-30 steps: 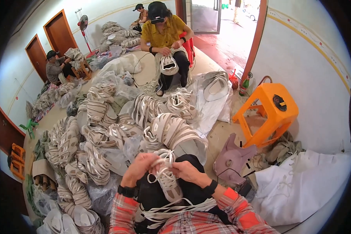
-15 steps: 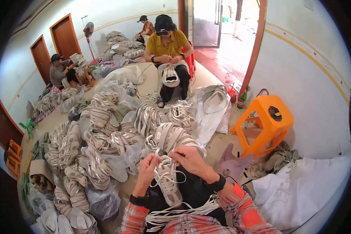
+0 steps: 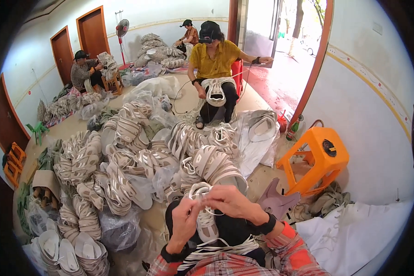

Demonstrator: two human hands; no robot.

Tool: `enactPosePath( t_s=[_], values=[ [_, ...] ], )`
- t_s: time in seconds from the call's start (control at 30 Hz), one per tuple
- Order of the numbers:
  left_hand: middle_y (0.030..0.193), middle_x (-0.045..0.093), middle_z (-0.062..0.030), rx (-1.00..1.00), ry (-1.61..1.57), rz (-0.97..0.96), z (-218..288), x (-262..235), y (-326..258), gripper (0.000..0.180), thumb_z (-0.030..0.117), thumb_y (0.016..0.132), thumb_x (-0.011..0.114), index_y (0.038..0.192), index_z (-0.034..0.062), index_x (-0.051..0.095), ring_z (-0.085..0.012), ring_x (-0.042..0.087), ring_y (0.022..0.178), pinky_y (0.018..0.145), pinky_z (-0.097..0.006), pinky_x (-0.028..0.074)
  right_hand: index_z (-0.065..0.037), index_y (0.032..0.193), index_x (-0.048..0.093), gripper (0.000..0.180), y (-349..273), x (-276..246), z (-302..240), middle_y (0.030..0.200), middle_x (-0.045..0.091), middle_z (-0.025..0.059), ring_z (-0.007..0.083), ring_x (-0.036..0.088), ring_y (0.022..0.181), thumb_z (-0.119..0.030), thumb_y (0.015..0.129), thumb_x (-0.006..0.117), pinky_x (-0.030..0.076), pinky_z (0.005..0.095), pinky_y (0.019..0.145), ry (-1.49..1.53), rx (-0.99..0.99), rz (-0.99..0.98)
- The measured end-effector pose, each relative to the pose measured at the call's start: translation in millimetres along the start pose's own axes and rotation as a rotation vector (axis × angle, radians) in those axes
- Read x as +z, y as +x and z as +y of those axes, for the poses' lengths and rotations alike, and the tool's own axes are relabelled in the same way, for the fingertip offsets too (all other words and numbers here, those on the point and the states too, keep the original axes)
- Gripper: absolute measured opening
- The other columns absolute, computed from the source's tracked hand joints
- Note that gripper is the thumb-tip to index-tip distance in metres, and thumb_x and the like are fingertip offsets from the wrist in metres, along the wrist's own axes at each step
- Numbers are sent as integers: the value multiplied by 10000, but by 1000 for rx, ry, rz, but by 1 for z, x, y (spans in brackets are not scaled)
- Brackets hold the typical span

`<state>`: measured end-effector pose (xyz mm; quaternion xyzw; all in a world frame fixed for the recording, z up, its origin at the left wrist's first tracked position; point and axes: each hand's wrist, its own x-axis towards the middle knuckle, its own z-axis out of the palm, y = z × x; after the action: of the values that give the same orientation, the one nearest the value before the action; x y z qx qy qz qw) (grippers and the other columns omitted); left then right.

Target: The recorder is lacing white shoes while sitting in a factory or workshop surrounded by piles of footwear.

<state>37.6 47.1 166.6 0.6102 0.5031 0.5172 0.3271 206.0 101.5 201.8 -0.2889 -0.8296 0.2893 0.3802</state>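
A beige-and-white shoe upper [image 3: 208, 228] rests on my dark-trousered lap, its toe toward me. My left hand [image 3: 185, 221] and my right hand [image 3: 231, 202] meet over its laced front, both with fingers pinched together. A white shoelace [image 3: 215, 213] loops out from beneath the right hand's fingers; its thin end between the fingertips is hard to make out. The upper's collar [image 3: 199, 189] shows just beyond my hands. Across my lap, close to my body, lies a bundle of loose white laces [image 3: 202, 255].
Stacked shoe uppers [image 3: 216, 166] stand just ahead, with more piles [image 3: 80, 156] to the left among plastic bags [image 3: 119, 230]. An orange stool [image 3: 315, 158] and white cloth [image 3: 349, 232] are on the right. A co-worker [image 3: 215, 60] sits opposite; two others work farther back.
My hands have come together and lower over the shoe upper, having been apart at its top. The co-worker opposite has stretched one arm out sideways, drawing a lace. The view has shifted slightly.
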Motion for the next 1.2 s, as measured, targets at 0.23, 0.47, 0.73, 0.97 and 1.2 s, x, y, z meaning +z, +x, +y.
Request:
enactPosePath(
  t_s=[0.23,0.47,0.73,0.97,1.2],
  values=[
    [916,638,-69,-460,-289,-221,-92,-36,22,172,51,802,607,956,-23,623,-111,579,849,742,-261,474,9,1114,543,395,-37,-41,110,917,613,143,232,610,822,-170,781,658,485,294,732,274,746,-193],
    [1069,594,-47,-896,-99,-773,-204,19,114,469,299,787,649,1148,12,562,-140,557,903,749,-263,449,59,1330,241,1000,-120,-3,295,1273,409,256,331,400,1201,-388,617,782,336,378,990,-331,843,-19],
    [892,655,-130,-452,313,-699,-193,22,115,366,266,716,682,980,17,636,-180,616,791,702,-301,469,-75,1275,389,580,-107,49,308,997,577,206,348,547,971,-302,793,619,433,394,814,-49,914,272],
    [1014,631,-124,-1117,-728,-488,-133,11,117,294,181,871,519,1078,-19,574,-226,624,892,810,-377,498,-15,908,473,234,-24,-9,236,726,589,229,395,591,729,-132,717,541,455,480,643,-586,732,163],
    [1046,574,-75,-196,-492,-192,-55,81,87,265,24,857,473,1112,-40,502,-150,549,960,838,-263,418,21,912,485,227,26,-54,152,784,614,204,353,607,709,-165,783,506,470,441,612,-567,420,-203]
  ],
)
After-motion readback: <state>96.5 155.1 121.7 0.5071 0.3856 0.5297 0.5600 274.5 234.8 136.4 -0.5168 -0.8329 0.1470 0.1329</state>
